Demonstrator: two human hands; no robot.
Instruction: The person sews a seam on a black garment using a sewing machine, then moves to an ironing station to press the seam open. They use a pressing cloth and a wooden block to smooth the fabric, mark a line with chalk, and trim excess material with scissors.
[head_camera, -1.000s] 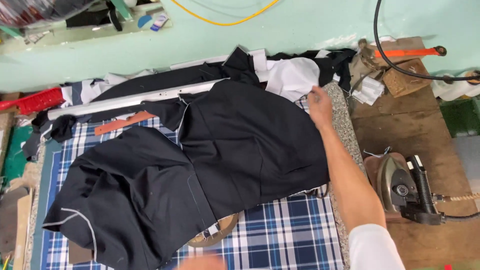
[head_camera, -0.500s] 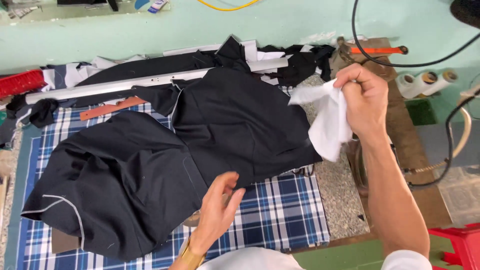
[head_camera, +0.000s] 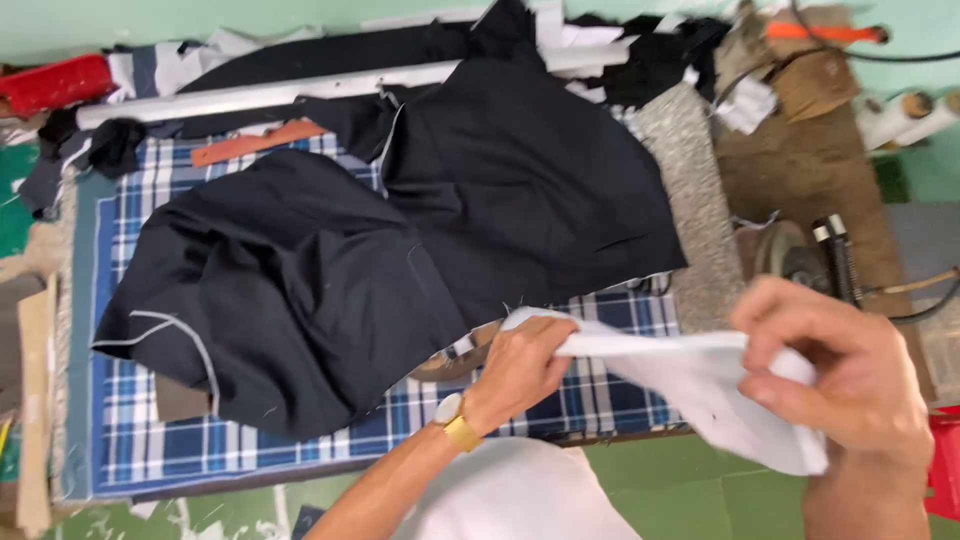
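Observation:
Both hands hold a piece of white cloth (head_camera: 690, 385) stretched between them over the near edge of the table. My left hand (head_camera: 520, 365), with a gold watch on its wrist, pinches the cloth's left end. My right hand (head_camera: 850, 385) grips its right end, close to the camera and blurred. Beyond the hands a large black garment (head_camera: 400, 240) lies spread over a blue plaid padded board (head_camera: 140, 430); the garment has a thin white line near its lower left.
A clothes iron (head_camera: 800, 255) with a cord rests on the brown surface at right. A long white rod (head_camera: 270, 95), an orange strip (head_camera: 255, 143) and scraps of black and white fabric lie along the far edge. A red object (head_camera: 55, 82) lies far left; a red stool shows at right.
My right hand has carried the white cloth from the far right of the table down toward me. My left hand has risen and taken hold of the cloth's other end.

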